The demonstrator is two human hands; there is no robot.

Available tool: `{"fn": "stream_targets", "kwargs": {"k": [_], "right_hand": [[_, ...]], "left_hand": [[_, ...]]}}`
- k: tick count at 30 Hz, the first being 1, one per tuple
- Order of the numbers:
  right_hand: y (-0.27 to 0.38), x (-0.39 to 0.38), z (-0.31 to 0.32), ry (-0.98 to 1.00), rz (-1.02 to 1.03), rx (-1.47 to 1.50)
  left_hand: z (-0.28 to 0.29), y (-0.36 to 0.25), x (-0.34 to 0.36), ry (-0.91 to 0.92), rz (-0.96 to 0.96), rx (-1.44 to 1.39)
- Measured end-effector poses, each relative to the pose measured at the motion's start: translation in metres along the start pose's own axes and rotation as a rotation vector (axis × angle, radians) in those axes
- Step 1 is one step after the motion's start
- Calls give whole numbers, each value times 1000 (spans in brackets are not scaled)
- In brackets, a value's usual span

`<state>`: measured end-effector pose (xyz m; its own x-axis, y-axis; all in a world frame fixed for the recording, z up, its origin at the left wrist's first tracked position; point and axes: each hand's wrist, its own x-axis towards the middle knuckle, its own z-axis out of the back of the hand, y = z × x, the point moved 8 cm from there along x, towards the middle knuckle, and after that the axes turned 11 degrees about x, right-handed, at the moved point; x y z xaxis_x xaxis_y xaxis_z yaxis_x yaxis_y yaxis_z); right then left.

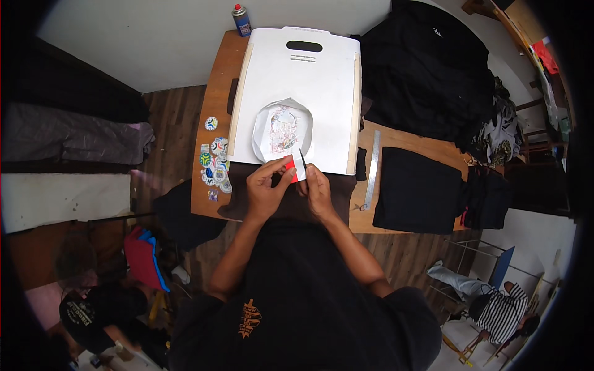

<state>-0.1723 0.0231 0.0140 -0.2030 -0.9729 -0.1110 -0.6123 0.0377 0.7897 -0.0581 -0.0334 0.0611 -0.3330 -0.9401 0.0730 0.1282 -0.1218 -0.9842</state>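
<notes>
1. At 6 o'clock on the tray (262, 128), by its near rim, both hands work one small red & white piece (291, 175). Clock below: centre = hands, 12 = away from the person.
2. L hand (266, 188), 8 o'clock side: thumb & index pinch the piece by its red part; other fingers look curled, can't tell how tightly.
3. R hand (320, 193), 4 o'clock side: thumb & fingers wrapped round a dark tool (302, 157), prob. scissors, tip twd 12, right by the piece's white part. Can't tell if the blade is biting.
4. Step in hand, by the look of it: trimming the piece, w/ the tray catching scraps; coloured clippings (286, 127) lie inside it.
5. Next move prob. calls for L turning the piece a bit & R following its edge, L fingertips clear of the blade.
6. Cutouts (216, 154) at 9 o'clock, overlapping on the table (218, 86), one apart at abt 10. Likely done ones, so a fair spot for the piece once trimmed.
7. Tray sits on a white board (309, 80) at 12. Ruler (372, 170) at 3, folded black cloth (421, 185) past it. Can (241, 21) at 11, by the board's far corner.
</notes>
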Motion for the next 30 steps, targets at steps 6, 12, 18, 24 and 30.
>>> {"fn": "stream_targets", "kwargs": {"k": [6, 12, 18, 24, 30], "right_hand": [[3, -1, -1, -1, -12, 6], [5, 0, -3, 8, -13, -11], [6, 2, -2, -3, -10, -16], [5, 0, 2, 11, -25, -12], [7, 0, 1, 22, -14, -11]], "left_hand": [[-1, -1, -1, 1, -7, -18], [-1, -3, 0, 8, -18, -16], [-2, -3, 0, 17, -21, -17], [-3, -2, 1, -9, -10, -47], [-5, -4, 1, 4, -1, -49]]}}
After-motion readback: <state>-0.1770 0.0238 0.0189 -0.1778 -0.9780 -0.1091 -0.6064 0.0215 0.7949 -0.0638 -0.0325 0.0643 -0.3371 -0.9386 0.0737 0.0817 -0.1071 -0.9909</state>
